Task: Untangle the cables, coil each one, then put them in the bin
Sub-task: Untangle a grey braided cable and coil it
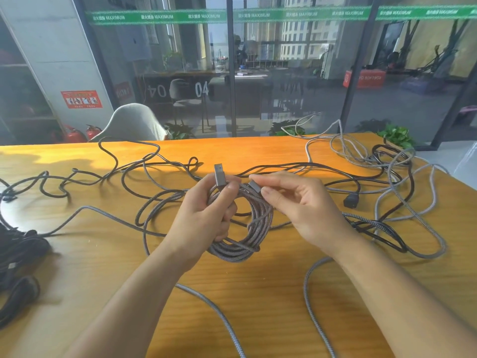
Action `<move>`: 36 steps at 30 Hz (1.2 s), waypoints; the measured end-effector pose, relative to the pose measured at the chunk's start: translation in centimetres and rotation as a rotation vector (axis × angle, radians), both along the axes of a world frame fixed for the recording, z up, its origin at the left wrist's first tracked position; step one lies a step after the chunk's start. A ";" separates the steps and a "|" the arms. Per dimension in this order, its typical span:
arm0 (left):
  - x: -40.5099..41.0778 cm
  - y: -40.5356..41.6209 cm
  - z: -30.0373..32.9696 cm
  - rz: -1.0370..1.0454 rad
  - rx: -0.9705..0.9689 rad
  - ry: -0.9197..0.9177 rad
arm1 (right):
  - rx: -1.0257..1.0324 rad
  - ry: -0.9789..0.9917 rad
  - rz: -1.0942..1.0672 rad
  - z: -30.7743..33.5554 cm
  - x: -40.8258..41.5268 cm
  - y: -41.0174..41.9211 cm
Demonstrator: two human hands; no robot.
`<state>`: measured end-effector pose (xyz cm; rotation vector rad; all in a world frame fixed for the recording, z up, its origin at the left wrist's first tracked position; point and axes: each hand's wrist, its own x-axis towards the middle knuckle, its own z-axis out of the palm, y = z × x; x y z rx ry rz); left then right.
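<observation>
A grey braided cable wound into a coil (247,236) hangs above the middle of the wooden table (90,254). My left hand (206,215) grips the coil's left side, and one USB plug (219,175) sticks up above its thumb. My right hand (296,202) pinches the cable's other plug (254,187) at the top of the coil. Several loose grey and black cables (387,177) lie tangled across the table, thickest at the right. No bin is in view.
More dark cables (20,254) are bunched at the table's left edge. A grey cable (219,313) runs off the near edge between my forearms. A pale chair (131,122) stands behind the table's far edge, with a glass wall beyond.
</observation>
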<state>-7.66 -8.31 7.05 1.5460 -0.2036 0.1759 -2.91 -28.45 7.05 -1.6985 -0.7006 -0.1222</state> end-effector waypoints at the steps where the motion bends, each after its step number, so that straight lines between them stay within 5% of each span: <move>1: 0.1 0.0 -0.1 -0.004 -0.002 -0.001 | 0.008 0.014 0.015 0.0 0.0 -0.1; 36: 0.5 0.6 -0.3 0.132 0.047 0.002 | 0.052 0.112 0.000 -0.1 -0.1 0.8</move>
